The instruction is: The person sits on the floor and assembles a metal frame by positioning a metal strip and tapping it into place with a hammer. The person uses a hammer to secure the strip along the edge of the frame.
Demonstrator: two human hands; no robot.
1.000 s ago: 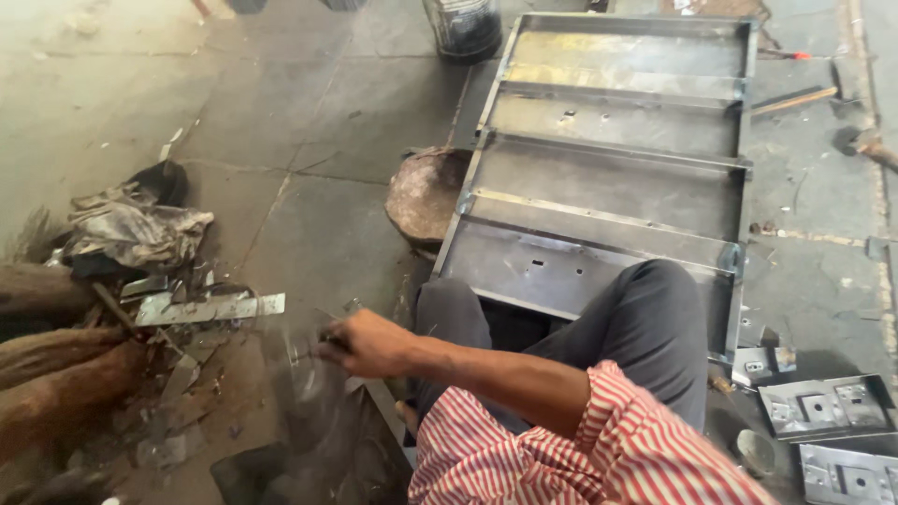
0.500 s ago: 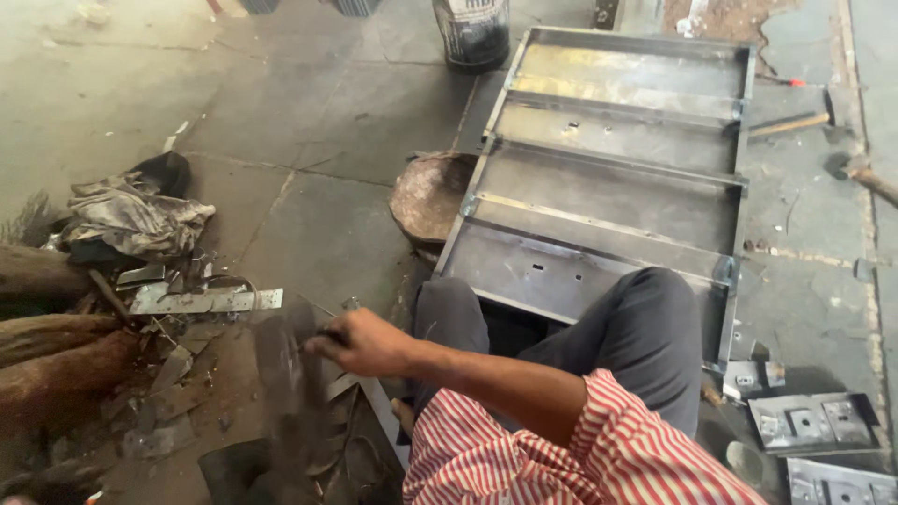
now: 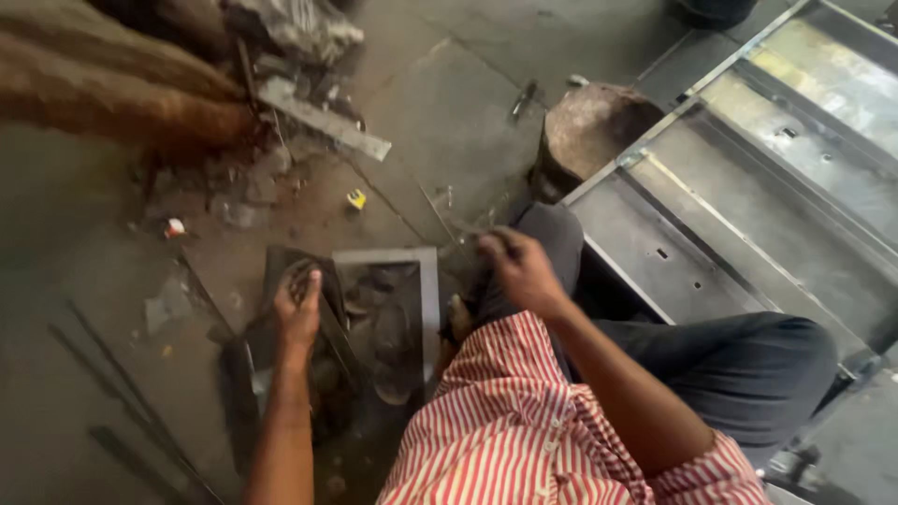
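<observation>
My left hand (image 3: pixel 297 307) reaches down into a shallow grey metal tray (image 3: pixel 427 281) on the floor. Its fingers curl over dark bits lying in the tray, and whether it grips any is hidden. My right hand (image 3: pixel 517 269) hovers just right of the tray beside my bent knee, fingers curled together with nothing clearly in them. My red-and-white striped shirt fills the bottom middle of the view.
A long ribbed sheet-metal panel (image 3: pixel 748 215) lies on the floor at right. A rusty round pan (image 3: pixel 599 122) sits at its near corner. Brown logs (image 3: pixel 112 93), a flat metal strip (image 3: pixel 327 122) and scrap lie at upper left. Thin rods (image 3: pixel 122 393) lie at lower left.
The view has swung left and down. My left hand has come into view over the tray. My right hand has drawn back from the floor toward my knee.
</observation>
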